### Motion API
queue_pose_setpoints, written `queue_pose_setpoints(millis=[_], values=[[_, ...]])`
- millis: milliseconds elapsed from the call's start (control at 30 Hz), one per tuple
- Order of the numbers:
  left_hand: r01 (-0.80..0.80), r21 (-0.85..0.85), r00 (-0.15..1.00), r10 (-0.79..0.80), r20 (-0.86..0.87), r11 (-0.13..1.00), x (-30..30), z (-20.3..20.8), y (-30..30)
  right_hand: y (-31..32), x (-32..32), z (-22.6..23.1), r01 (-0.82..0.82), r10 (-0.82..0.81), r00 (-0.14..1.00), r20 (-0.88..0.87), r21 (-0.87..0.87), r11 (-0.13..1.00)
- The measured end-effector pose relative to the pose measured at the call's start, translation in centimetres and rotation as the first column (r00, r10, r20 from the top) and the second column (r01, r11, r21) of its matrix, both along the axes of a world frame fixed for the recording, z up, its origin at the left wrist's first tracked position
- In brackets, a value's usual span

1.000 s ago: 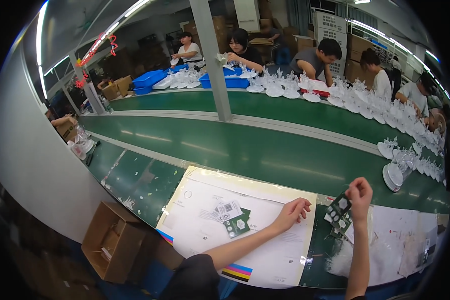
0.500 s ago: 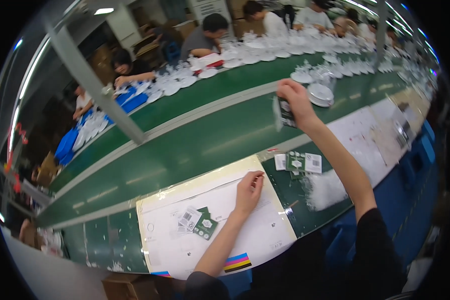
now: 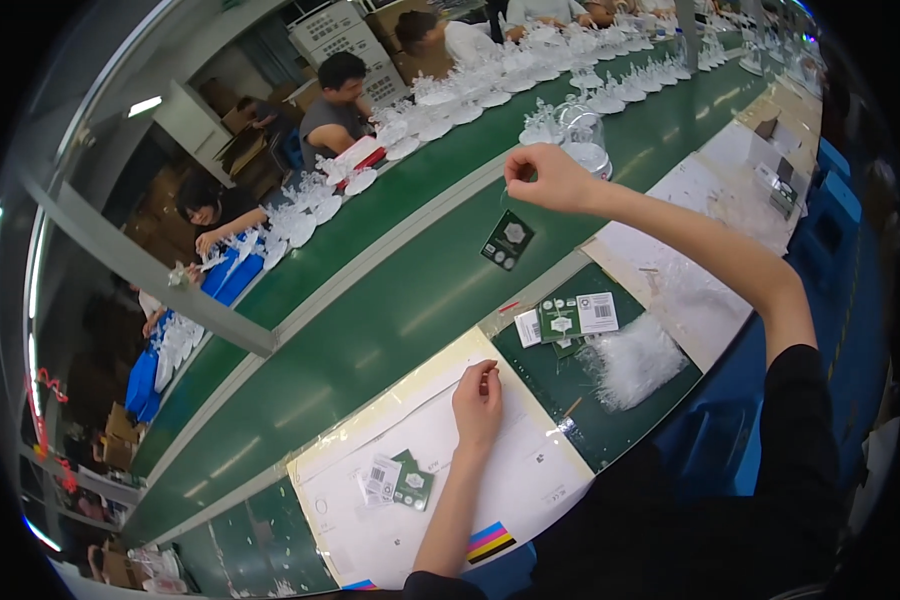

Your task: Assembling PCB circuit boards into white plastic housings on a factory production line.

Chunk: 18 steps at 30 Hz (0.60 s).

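My right hand is raised over the green belt, thumb and forefinger pinched together. Below it a dark green hang tag hangs tilted, apart from the fingers, on a thin thread that barely shows. My left hand is over the white printed sheet, its fingertips closed together; whatever they hold is too small to make out. Left of that hand lies a small pile of green and white tags. More tags lie on the green tabletop beside a heap of fine, clear-white strings.
Across the belt, rows of white plastic pieces line the far side, where several people sit working. A grey post rises at left. Blue bins stand along the far line. A blue stool is below the table edge.
The tag was close against my right hand's fingers and now dangles below them. My view has turned, shifting the scene. My left hand stays over the sheet, fingertips together.
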<state>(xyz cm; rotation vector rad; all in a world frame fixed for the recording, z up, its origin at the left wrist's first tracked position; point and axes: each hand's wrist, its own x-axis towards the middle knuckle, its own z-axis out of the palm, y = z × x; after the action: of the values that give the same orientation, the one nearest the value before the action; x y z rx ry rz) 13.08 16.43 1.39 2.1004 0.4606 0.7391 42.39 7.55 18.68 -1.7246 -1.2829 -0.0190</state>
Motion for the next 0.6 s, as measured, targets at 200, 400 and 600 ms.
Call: queue_pose_setpoints(millis=[200,400,600], values=[[0.042,-0.222,0.988,-0.074,-0.136,0.974,0.9,0.3,0.7,-3.4,6.8,-1.0,-0.054,0.039,0.969,-0.245,-0.053,0.997],[0.218,0.034,0.975,-0.217,-0.042,0.975,9.5,6.9,3.2,-5.0,12.3,-2.5,-0.069,0.060,0.942,-0.331,-0.016,0.998],[0.235,0.272,0.929,-0.298,0.219,0.933,27.8,11.3,2.1,-3.2,17.4,-3.4,0.135,-0.140,0.989,0.042,0.106,0.985]])
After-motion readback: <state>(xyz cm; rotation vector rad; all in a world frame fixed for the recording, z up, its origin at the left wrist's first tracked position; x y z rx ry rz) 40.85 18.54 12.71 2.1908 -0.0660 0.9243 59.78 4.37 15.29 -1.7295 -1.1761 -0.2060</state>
